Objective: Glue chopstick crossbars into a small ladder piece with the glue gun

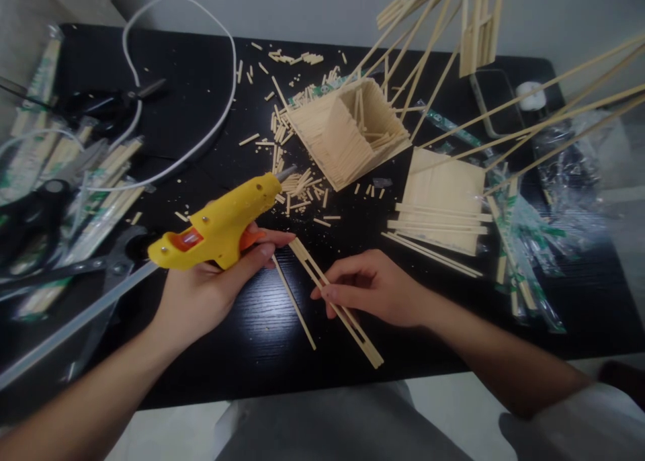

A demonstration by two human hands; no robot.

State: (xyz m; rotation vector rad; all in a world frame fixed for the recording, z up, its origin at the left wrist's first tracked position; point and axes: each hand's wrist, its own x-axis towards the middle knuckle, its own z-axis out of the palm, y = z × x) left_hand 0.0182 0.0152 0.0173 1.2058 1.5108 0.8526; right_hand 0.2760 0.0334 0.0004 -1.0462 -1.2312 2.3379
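Observation:
My left hand [206, 300] is wrapped round a yellow hot glue gun [226, 219], its nozzle pointing up and right. A long translucent glue stick [80, 326] sticks out of the gun's back. A single thin wooden stick [295, 303] hangs from the fingertips of that same hand. Between thumb and fingers, my right hand [370, 286] pinches a narrow frame of wooden sticks [347, 318], with open slots between its strips. The frame's upper end is beside my left fingertips; whether they touch it I cannot tell.
A stick-built box [353, 132] stands behind, amid cut stick pieces [302, 185]. A flat stick panel [443, 179] carries loose strips at right, near plastic wrappers [534, 246] and a phone [496, 105]. Scissors [55, 185], pliers [113, 266], wrapped chopsticks [105, 212] and a white cable [234, 64] lie left.

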